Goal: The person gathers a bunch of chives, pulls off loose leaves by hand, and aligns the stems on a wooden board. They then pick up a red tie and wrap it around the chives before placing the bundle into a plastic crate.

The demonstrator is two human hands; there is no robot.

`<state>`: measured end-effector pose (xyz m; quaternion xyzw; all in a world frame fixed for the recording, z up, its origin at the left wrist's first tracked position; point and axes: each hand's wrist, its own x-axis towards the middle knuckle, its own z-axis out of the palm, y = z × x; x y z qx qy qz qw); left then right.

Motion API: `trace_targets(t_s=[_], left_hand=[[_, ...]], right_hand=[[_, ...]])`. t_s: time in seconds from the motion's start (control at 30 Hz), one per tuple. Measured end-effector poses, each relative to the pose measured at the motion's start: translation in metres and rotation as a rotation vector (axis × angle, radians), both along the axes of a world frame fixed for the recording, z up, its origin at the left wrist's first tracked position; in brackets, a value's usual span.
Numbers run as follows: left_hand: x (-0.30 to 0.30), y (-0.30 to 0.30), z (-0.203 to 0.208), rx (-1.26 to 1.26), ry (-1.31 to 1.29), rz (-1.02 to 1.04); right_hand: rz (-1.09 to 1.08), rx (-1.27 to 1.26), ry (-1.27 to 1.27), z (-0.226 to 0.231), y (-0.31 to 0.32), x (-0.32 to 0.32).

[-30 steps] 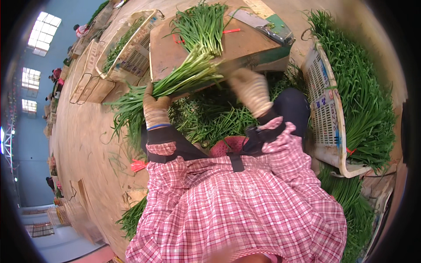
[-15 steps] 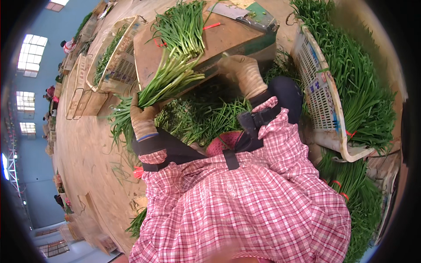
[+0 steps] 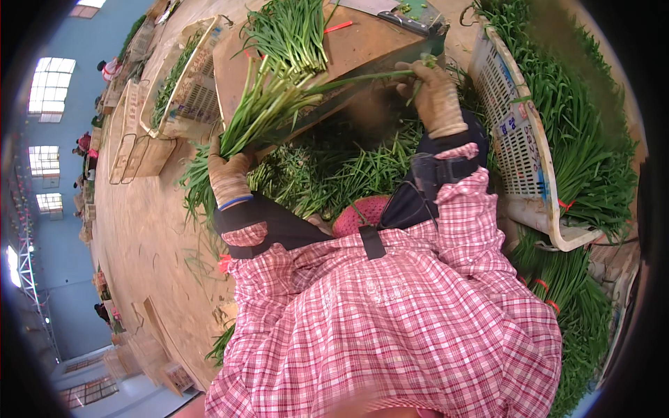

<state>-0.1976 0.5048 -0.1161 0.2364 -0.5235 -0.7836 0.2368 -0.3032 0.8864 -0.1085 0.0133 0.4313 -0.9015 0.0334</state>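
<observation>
Vegetable-packing hall: heaped green chives (image 3: 592, 104), plastic crates (image 3: 519, 139), high windows (image 3: 49, 94) (workers beyond).

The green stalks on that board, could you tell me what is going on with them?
A person in a pink plaid shirt sorts long green stalks. The gloved left hand grips a bunch of stalks over a brown board. The gloved right hand pinches a single stalk. More greens fill the white crate beside it.

Two gloved hands (image 3: 230, 177) (image 3: 435, 97), one wooden board (image 3: 362, 42), one white basket (image 3: 519, 139), one knife (image 3: 401, 17).
</observation>
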Motion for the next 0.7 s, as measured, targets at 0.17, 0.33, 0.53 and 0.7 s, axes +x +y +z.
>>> trace_targets(t_s=[0.17, 0.33, 0.53, 0.7], left_hand=[[0.008, 0.015, 0.021, -0.195, -0.149, -0.047], [-0.01, 0.022, 0.041, 0.839, 0.028, 0.147], [0.004, 0.0, 0.027, 0.264, -0.001, 0.104], [0.011, 0.017, 0.029, -0.057, -0.025, 0.048]], right_hand=[[0.692, 0.263, -0.027, 0.039, -0.076, 0.052], [0.836, -0.017, -0.17, 0.013, -0.1, 0.049], [0.993, 0.429, 0.232, 0.022, 0.022, 0.033], [0.759, 0.628, 0.198, 0.047, -0.062, 0.044]])
